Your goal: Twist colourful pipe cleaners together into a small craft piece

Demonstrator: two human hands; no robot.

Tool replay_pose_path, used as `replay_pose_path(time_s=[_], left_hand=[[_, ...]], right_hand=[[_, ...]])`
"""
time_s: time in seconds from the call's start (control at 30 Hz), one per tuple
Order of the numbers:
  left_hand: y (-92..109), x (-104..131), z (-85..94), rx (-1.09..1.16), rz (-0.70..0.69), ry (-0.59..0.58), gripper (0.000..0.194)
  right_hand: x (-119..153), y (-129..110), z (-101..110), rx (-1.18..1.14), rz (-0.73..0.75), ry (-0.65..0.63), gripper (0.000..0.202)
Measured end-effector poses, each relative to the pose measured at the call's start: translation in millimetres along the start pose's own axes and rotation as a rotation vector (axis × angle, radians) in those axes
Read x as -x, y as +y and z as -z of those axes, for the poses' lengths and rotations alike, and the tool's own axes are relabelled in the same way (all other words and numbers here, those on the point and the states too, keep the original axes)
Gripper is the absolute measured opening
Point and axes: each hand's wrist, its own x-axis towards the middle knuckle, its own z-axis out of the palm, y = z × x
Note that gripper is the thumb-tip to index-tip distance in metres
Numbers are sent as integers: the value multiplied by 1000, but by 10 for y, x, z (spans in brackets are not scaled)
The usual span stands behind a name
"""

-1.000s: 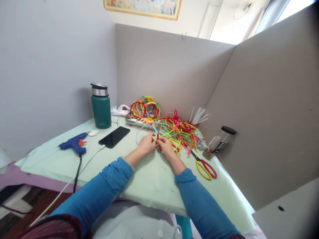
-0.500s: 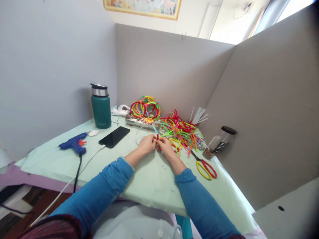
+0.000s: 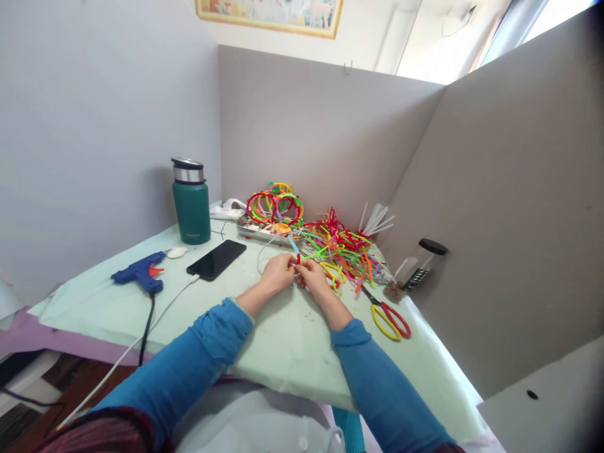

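Observation:
My left hand [image 3: 278,272] and my right hand [image 3: 312,277] meet above the middle of the table, fingertips pinched close together. Between them shows a short red fuzzy piece [image 3: 298,258], like pipe cleaner, and both hands grip it. A thin pale wire loop [image 3: 258,257] curves out beside my left hand. Just beyond the fingers lies a light blue strip [image 3: 293,243]. Behind and to the right spreads a heap of colourful pipe cleaners [image 3: 346,248]. My fingers hide most of what they hold.
Scissors with red and yellow handles [image 3: 391,321] lie right of my hands. On the left are a phone [image 3: 217,259], a blue glue gun [image 3: 141,272] and a green bottle [image 3: 191,211]. A metal tray [image 3: 255,231] holds pipe-cleaner rings [image 3: 261,207]. A clear container [image 3: 419,264] leans at right.
Both hands stay in nearly the same place, with only slight finger movement around the red piece. Nothing else has visibly moved.

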Motion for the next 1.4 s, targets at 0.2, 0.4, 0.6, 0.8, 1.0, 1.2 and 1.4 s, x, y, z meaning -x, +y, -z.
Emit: replay_pose_path(time_s=[0.2, 0.4, 0.6, 0.8, 1.0, 1.2, 1.4], left_hand=[[14, 4, 3, 52, 23, 30, 30], [-7, -32, -5, 142, 92, 46, 39], [-12, -48, -3, 195, 198, 21, 40], [-33, -60, 0, 209, 233, 69, 47], [-47, -79, -18, 186, 259, 27, 33], [-36, -78, -7, 213, 289, 39, 36], [-48, -83, -7, 213, 268, 42, 38]], right_hand=[[13, -36, 4, -15, -11, 6, 17], [31, -50, 8, -24, 7, 13, 16], [26, -22, 9, -45, 36, 9, 16], [27, -30, 9, -38, 30, 12, 17], [26, -36, 15, -19, 30, 27, 19], [4, -3, 24, -29, 37, 38, 17], [14, -35, 23, -72, 25, 66, 18]])
